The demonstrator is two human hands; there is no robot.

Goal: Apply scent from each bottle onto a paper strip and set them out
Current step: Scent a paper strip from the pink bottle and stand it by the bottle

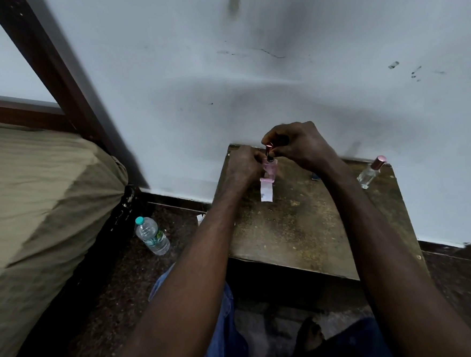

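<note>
between both hands, pink bottle (269, 170), right hand (296, 143) above

Bare forearms, no sleeves; blue jeans (224, 318); bare foot (309, 337).

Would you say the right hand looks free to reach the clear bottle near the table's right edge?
Probably not yet. The path along the table to the clear bottle looks open, but the right hand is busy holding the cap over the pink bottle.
</note>
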